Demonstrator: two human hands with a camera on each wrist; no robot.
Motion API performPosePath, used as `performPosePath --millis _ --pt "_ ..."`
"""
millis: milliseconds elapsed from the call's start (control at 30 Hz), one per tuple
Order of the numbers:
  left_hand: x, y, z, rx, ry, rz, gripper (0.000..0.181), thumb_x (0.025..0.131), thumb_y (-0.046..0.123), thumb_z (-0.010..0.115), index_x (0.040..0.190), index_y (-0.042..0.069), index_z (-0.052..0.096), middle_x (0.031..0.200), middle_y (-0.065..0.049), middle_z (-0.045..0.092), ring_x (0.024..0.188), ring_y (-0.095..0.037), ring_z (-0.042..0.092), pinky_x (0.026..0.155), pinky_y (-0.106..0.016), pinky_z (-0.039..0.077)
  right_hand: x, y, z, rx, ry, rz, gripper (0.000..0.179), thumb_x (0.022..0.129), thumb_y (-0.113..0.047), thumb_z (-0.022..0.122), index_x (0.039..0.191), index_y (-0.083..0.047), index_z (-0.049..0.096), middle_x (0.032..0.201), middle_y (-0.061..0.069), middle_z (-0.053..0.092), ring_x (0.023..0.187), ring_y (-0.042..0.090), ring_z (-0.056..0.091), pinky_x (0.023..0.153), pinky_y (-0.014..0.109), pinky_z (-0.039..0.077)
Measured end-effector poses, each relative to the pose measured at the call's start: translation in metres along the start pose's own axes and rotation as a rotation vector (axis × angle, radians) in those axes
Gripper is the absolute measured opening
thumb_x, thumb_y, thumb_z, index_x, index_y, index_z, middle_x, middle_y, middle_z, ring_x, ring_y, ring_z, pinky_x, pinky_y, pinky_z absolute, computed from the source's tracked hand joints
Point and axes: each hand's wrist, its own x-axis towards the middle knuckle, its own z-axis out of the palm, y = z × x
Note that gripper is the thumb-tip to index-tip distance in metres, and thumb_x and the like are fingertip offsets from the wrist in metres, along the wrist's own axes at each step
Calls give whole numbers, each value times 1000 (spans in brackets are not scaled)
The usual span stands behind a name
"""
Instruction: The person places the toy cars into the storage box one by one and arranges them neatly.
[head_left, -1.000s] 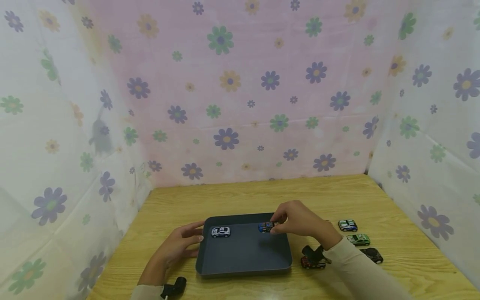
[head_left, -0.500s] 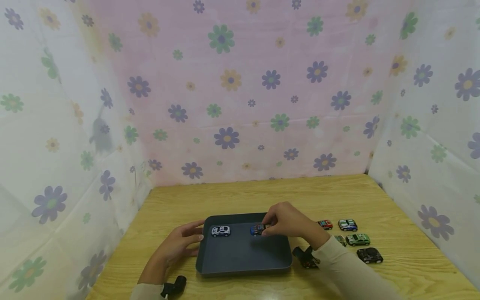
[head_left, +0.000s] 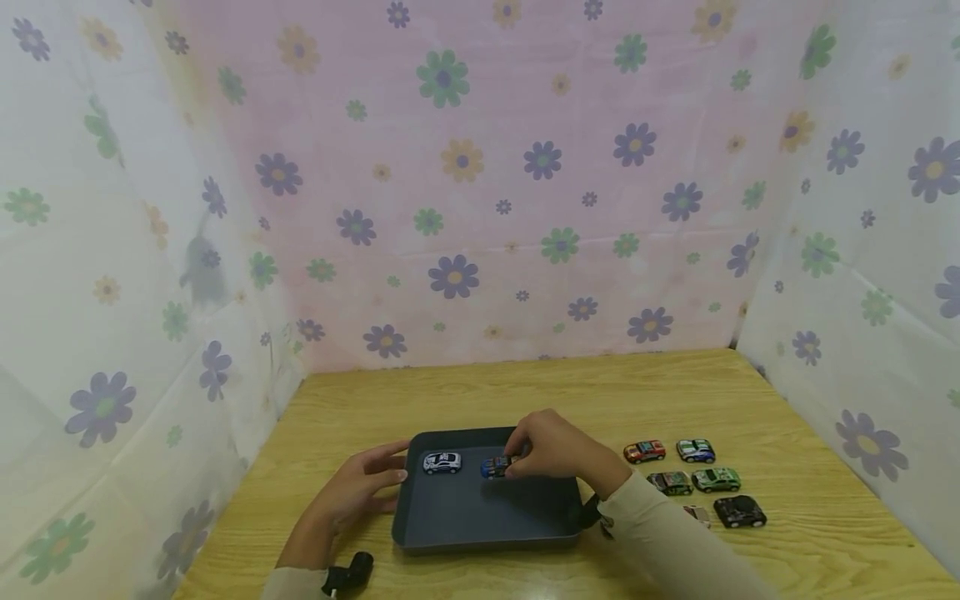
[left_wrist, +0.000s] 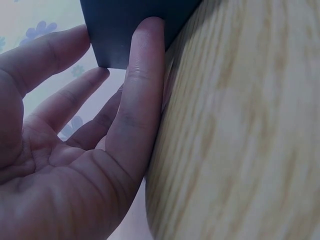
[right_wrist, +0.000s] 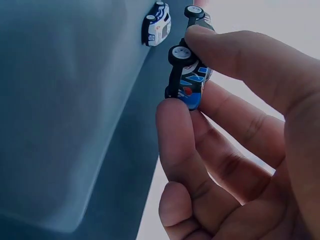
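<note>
A dark grey tray (head_left: 480,521) lies on the table. My right hand (head_left: 558,450) pinches a blue and black toy car (head_left: 493,467) over the tray's far half. In the right wrist view, the thumb presses the wheeled underside of that toy car (right_wrist: 192,80), with a fingertip at its blue end. Left of it, a white toy car (head_left: 442,463) with dark markings sits in the tray's far left corner. My left hand (head_left: 356,492) is at the tray's left side. Its thumb touches the outer wall, and its other fingers reach along the far left corner, extended, in the left wrist view.
Right of the tray are a red toy car (head_left: 645,452), a white-blue one, a green toy car (head_left: 716,480), a camouflage-patterned one and a black toy car (head_left: 740,511). Another is partly behind the right sleeve (head_left: 667,533). Flowered cloth (head_left: 480,208) surrounds the table (head_left: 360,400).
My right hand has carried the blue and black toy car leftward, closer to the white one. The right forearm now uncovers more cars. My left hand and the tray have stayed put.
</note>
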Motion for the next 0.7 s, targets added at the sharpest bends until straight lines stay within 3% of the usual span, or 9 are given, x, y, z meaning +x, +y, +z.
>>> performPosePath --millis 233,700 --pt "0 0 0 -7 6 -4 65 99 16 70 158 12 44 151 -29 50 122 -30 65 85 -50 64 9 -4 9 36 -25 35 16 83 -23 88 97 -18 83 96 -7 77 75 0 66 66 21 57" --pt "1 0 2 -17 9 -10 64 100 17 69 159 12 43 153 -29 48 123 -31 65 85 -49 63 22 -6 21 -43 -62 66 15 83 -30 89 95 -25 83 93 -16 74 83 -2 64 71 21 57"
